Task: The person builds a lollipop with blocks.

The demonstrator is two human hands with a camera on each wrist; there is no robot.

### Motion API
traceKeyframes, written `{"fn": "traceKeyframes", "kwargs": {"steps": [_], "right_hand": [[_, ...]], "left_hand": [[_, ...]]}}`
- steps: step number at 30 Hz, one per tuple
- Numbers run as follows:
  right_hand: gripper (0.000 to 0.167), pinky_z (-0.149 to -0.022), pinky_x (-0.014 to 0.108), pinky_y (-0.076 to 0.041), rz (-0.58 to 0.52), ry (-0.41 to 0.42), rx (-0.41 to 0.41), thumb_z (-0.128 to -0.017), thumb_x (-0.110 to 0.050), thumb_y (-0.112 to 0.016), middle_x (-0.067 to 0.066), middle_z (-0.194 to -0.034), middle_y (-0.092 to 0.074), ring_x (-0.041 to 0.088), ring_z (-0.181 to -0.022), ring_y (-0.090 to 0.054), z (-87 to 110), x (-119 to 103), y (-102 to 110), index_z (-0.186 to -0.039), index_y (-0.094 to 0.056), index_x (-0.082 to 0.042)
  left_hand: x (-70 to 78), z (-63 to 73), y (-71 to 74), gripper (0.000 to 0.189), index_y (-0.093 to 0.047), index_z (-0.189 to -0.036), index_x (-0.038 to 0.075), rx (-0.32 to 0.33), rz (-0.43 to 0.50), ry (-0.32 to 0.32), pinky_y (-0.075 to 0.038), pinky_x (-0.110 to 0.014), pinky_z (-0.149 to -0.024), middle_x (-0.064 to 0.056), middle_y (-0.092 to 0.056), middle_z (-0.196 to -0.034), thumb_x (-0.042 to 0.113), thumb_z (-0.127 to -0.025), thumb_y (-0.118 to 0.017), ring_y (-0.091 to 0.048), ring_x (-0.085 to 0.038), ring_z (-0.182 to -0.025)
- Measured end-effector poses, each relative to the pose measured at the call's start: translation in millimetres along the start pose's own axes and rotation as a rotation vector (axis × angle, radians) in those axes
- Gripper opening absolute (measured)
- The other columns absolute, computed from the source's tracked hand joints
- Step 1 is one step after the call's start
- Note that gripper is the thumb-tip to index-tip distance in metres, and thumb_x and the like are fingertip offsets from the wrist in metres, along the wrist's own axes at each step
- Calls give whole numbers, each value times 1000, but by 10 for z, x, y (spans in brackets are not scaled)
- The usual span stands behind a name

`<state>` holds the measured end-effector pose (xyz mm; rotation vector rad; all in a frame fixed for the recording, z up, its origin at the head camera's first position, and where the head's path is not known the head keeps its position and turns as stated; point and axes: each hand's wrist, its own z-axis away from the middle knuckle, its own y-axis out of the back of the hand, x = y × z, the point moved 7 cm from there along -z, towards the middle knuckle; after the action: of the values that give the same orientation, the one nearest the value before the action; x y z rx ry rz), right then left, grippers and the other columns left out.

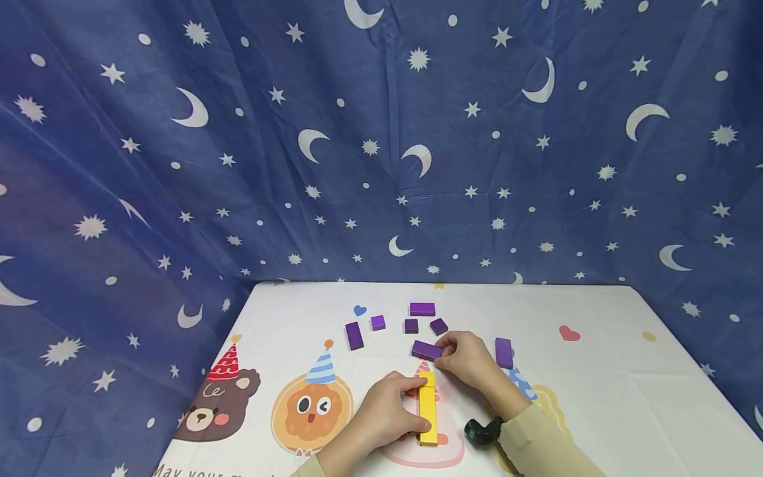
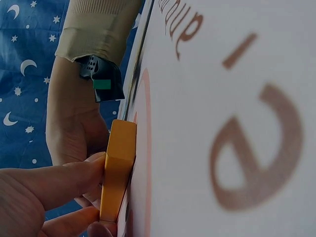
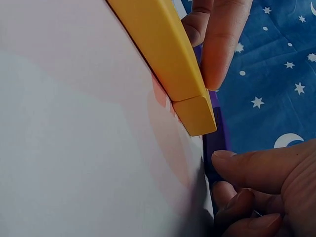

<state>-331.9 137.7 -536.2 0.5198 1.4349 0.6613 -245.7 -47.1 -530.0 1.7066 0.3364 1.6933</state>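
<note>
Near the front middle of the table, a long yellow block [image 1: 428,416] lies lengthwise, with a small yellow block [image 1: 426,379] end to end at its far side. My left hand [image 1: 387,412] rests along their left side, thumb on the long block and a finger at the small one. In the left wrist view, its fingertips touch the face of the long block [image 2: 118,158]. Just beyond the yellow row, my right hand [image 1: 466,358] pinches the right end of a purple block [image 1: 426,350] between thumb and fingers. The right wrist view shows that purple block [image 3: 215,136] beside the small yellow block [image 3: 196,116].
Farther back lie several loose purple pieces, among them a long block [image 1: 422,309], a small cube [image 1: 411,326] and a tilted block [image 1: 354,336]. Another purple block [image 1: 503,352] lies right of my right hand. A blue curtain [image 1: 381,165] hangs behind the printed white tablecloth [image 1: 620,397].
</note>
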Motion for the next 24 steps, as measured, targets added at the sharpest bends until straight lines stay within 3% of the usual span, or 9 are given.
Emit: {"fn": "traceKeyframes", "kwargs": {"steps": [11, 24], "right_hand": [[26, -69, 27, -43, -31, 50, -37, -80, -9, -91, -3, -77, -62, 14, -72, -55, 35, -57, 66, -101, -78, -14], [24, -63, 26, -43, 2, 42, -95, -81, -9, -93, -1, -76, -61, 15, -71, -54, 106, -80, 12, -99, -79, -15]], "left_hand": [[7, 2, 0, 74, -78, -134, 22, -1, -5, -9, -48, -25, -83, 12, -66, -107, 29, -65, -104, -58, -8, -92], [9, 9, 2, 74, -78, -133, 21, 4, -28, -14, -48, -27, -84, 11, -66, -106, 30, -65, -103, -57, -9, -92]]}}
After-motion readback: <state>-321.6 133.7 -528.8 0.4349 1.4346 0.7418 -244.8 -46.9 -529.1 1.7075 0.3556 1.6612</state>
